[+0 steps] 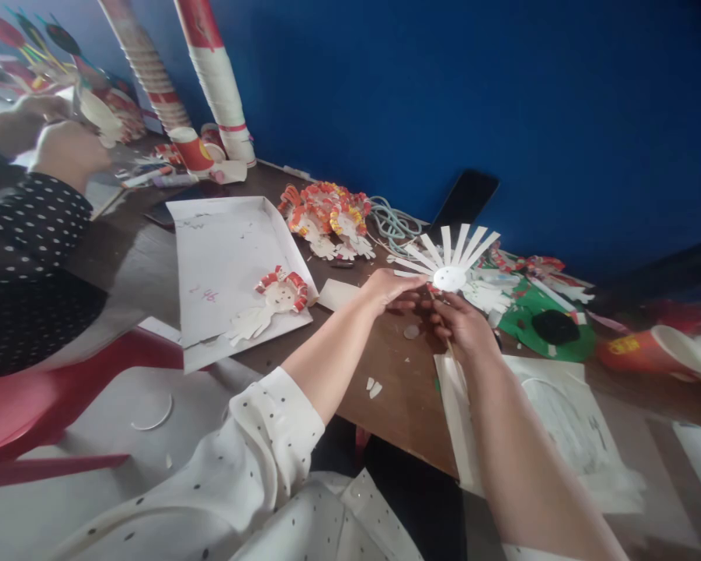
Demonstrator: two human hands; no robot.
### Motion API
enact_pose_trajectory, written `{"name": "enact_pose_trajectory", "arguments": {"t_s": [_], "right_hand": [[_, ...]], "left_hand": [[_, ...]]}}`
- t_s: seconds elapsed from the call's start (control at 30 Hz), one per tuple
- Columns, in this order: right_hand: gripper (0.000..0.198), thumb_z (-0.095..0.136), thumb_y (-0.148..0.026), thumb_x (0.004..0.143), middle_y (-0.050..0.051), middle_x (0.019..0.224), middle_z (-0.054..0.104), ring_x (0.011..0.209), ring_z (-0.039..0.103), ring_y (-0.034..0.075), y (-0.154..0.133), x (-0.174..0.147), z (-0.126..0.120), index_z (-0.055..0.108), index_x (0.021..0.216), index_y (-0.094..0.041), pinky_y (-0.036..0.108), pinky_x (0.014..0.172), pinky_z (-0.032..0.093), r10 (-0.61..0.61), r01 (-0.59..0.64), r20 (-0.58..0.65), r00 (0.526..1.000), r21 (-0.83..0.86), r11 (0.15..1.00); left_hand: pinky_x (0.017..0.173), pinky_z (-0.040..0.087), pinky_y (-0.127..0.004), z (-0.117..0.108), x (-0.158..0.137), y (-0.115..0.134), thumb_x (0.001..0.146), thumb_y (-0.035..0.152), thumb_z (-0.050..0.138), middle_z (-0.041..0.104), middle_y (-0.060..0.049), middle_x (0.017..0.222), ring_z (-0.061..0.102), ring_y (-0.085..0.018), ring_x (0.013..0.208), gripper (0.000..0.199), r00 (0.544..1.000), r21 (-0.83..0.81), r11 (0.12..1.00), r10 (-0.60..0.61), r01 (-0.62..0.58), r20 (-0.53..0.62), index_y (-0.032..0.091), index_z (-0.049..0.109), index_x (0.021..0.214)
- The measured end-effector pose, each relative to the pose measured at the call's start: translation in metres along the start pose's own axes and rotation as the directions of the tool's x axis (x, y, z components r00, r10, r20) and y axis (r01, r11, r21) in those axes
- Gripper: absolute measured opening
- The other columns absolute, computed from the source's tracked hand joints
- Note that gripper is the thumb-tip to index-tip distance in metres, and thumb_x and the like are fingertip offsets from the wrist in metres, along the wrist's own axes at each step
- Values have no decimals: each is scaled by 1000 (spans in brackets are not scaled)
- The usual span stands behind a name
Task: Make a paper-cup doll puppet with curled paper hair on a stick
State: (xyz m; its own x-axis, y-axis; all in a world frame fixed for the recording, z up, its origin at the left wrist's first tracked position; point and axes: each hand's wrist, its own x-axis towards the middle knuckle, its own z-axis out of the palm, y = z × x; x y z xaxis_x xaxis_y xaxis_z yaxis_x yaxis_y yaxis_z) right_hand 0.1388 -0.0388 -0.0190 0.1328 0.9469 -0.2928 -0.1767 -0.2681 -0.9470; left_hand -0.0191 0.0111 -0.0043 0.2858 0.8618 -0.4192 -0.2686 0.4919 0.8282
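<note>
Between my two hands is a cut paper cup point(449, 278), its white round base marked with small dark dots and its sides slit into strips that fan upward. My left hand point(398, 290) pinches it at the left edge, fingers reaching under it. From below and right, my right hand point(464, 321) grips its lower edge, where a little red shows. A thin stick-like strip runs down by the right fingers; I cannot tell whether it is held. Just behind lie white cut-paper pieces point(491, 290) and a green paper piece point(526, 331) with a black patch.
A white box lid point(239, 234) at left holds a red-curled paper figure point(280, 292). Behind it are more curled paper figures point(330, 210), cord point(394, 222) and a phone point(466, 199). Stacked cups point(216, 86) stand by the wall. A co-worker's hands point(64, 148) work at far left.
</note>
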Motion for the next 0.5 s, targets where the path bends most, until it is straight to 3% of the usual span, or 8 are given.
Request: {"name": "enact_pose_trajectory", "arguments": {"t_s": [0.13,0.3,0.5], "right_hand": [[32,78,-20,57,4,81,69,51,48,5,-1,3,-3,66,86,-18,11,34,22,20,-19,-44,999,33,999],[29,73,-16,64,3,85,72,51,53,4,-8,0,-3,68,92,-19,11,36,32,88,-87,-33,996,24,996],[18,71,-13,70,8,74,72,59,65,13,-23,-16,-11,70,87,-15,15,42,44,232,-234,-36,972,-216,948]], "left_hand": [[62,55,-24,-4,4,6,77,26,76,66,-4,69,62,-11,62,19,984,-25,999,17,-21,-175,11,64,78],[60,53,-21,-2,12,1,83,10,65,62,-1,59,58,-8,53,15,980,5,1000,24,-23,-196,12,61,68],[61,54,-24,1,24,-7,81,12,67,61,-1,55,60,-10,52,20,945,-12,999,32,-38,-326,13,58,63]]}}
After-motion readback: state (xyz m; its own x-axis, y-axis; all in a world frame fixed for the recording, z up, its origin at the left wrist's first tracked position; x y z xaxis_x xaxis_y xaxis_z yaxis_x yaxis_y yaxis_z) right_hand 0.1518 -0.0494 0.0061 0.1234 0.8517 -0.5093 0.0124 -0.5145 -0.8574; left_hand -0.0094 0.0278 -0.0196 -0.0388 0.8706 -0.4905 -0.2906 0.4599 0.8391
